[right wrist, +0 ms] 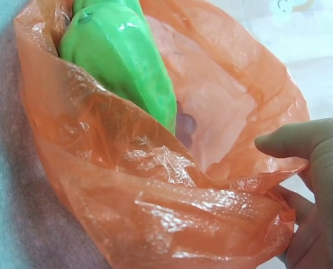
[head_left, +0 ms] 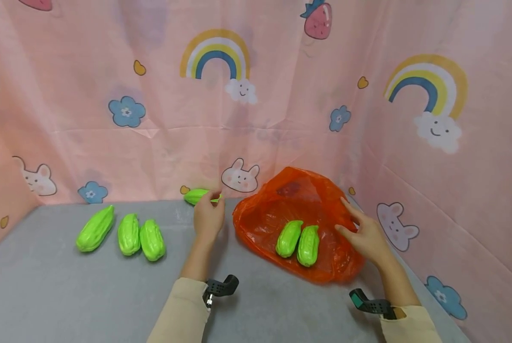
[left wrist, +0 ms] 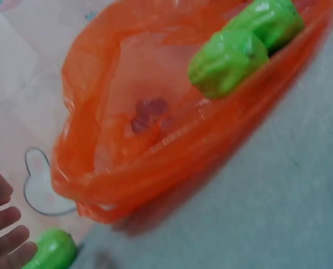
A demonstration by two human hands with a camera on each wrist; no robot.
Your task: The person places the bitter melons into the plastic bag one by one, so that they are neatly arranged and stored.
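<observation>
At the back of the table, my left hand (head_left: 209, 216) reaches over a glossy, ribbed green gourd (head_left: 194, 196). In the left wrist view its fingers (left wrist: 7, 221) are spread and loosely bent in front of that gourd; contact is unclear. My right hand (head_left: 364, 236) holds the side of a thin orange plastic bag (head_left: 260, 224). The right wrist view shows the thumb (right wrist: 284, 140) inside the rim and the other fingers outside, partly hidden. Two more green gourds (head_left: 288, 239) (head_left: 308, 246) lie side by side at the mouth of the bag, which gapes toward me.
On the left side of the grey table (head_left: 88, 295) lie three similar gourds (head_left: 96, 229), two of them close together. A pink patterned cloth (head_left: 277, 105) hangs behind the table and along its sides.
</observation>
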